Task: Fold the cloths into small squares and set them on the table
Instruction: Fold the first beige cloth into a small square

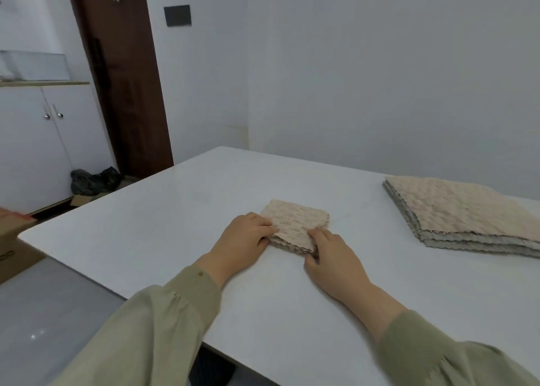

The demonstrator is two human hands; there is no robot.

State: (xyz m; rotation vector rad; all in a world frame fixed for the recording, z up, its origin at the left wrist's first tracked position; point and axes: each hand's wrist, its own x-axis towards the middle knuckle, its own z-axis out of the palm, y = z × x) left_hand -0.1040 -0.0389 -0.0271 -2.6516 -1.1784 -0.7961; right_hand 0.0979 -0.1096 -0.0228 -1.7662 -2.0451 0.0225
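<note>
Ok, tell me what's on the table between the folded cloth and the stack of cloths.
Nothing: the head view shows only bare table between the folded cloth and the stack of cloths.

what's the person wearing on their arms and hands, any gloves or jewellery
Long, pale sage-green knit sleeves: the left sleeve and right sleeve are loose, gathered into ribbed cuffs. A small button sits on the left cuff. The left hand and right hand are bare: no gloves, rings or watch visible.
</note>
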